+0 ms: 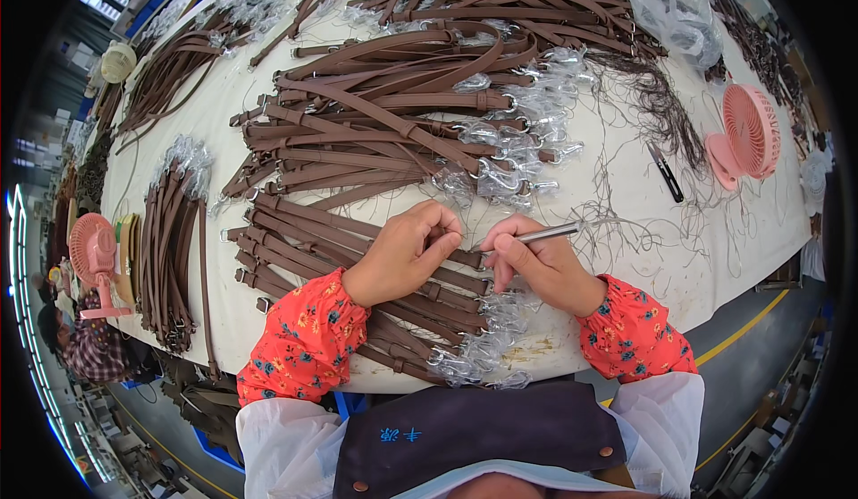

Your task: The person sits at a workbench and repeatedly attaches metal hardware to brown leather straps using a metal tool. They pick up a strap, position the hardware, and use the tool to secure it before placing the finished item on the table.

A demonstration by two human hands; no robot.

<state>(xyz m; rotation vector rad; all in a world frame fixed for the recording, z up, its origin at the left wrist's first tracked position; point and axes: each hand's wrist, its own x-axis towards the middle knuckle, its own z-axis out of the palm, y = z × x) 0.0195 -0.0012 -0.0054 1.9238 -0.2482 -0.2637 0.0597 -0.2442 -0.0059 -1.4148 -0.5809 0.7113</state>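
Brown straps (357,257) under left hand (407,253), right hand (541,262) gripping metal tool (547,232)

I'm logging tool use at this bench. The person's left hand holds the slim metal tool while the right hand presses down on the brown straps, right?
Not quite: the hands are swapped. In the head view the right hand holds the slim metal tool, and the left hand presses down on the brown straps.

two bare hands, left hand (407,253) and right hand (541,262), red floral sleeve covers with blue and orange flowers gathered at the wrists, white sleeves above them, dark navy apron with small blue embroidery and two copper rivets
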